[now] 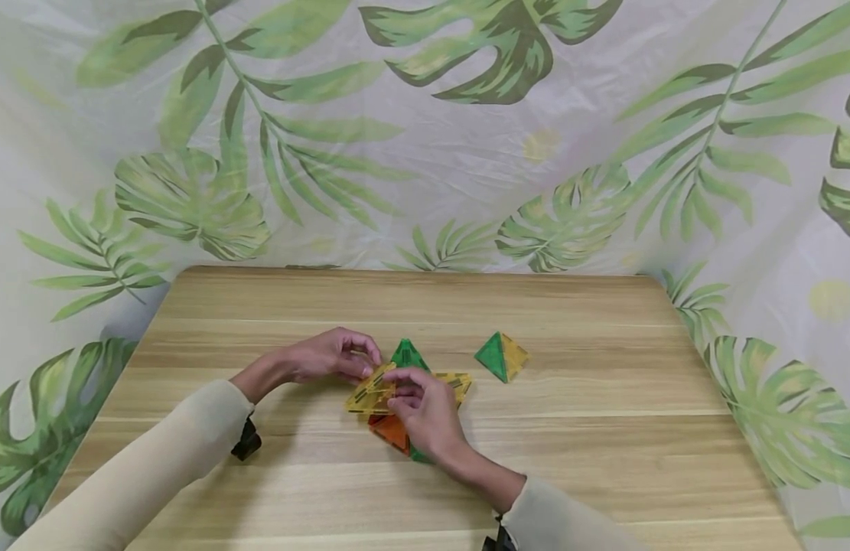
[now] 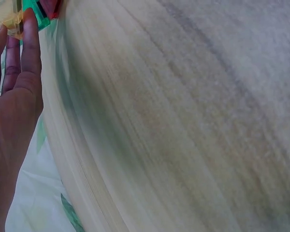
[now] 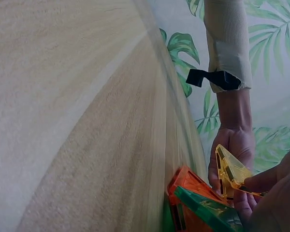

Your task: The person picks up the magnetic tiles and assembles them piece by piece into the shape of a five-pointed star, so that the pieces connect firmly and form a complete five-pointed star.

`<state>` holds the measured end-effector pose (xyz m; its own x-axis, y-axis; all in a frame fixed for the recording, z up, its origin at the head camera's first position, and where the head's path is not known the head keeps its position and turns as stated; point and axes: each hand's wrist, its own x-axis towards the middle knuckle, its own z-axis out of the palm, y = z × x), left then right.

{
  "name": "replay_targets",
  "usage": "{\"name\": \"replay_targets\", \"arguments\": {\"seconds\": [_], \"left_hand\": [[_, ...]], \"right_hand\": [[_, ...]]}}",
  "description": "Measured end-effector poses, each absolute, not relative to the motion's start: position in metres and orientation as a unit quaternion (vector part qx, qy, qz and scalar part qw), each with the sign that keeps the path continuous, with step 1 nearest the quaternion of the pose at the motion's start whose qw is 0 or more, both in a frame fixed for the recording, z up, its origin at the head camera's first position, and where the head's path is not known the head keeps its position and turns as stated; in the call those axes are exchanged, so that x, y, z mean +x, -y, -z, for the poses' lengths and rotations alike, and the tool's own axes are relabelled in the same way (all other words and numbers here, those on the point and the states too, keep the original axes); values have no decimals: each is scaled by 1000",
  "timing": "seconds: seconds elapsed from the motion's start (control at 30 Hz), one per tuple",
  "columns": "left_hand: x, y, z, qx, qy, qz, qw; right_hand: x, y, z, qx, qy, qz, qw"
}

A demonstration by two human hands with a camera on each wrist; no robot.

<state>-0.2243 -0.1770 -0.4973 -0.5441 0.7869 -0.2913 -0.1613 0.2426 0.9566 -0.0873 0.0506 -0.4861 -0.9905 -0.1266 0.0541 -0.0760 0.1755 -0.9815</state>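
Note:
My right hand (image 1: 428, 417) pinches a see-through yellow triangular tile piece (image 1: 365, 399) between thumb and fingers, seen also in the right wrist view (image 3: 229, 166). On its other side my left hand (image 1: 331, 356) has its thumb and fingertips at the upper edge of the same piece. In the left wrist view the left fingers (image 2: 31, 53) reach along the yellow plastic. Beneath and around it on the table are a green triangular tile (image 1: 406, 353), an orange triangular tile (image 1: 390, 433) and another yellow tile (image 1: 459, 383), partly hidden by the right hand.
A small green and yellow tile shape (image 1: 502, 357) lies to the right of the hands on the wooden table (image 1: 569, 459). A leaf-patterned cloth (image 1: 452, 168) hangs behind the table and along its sides.

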Motion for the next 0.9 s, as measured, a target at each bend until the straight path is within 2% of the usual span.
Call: {"name": "replay_targets", "arguments": {"seconds": [0.27, 0.63, 0.9], "left_hand": [[-224, 179, 497, 244, -668, -559, 426], [-227, 187, 491, 259, -658, -548, 446], [-229, 189, 489, 264, -663, -530, 458]], "right_hand": [[-89, -52, 485, -76, -760, 645, 27], [-69, -30, 490, -25, -720, 693, 18], [-64, -20, 492, -1, -708, 706, 37]]}}
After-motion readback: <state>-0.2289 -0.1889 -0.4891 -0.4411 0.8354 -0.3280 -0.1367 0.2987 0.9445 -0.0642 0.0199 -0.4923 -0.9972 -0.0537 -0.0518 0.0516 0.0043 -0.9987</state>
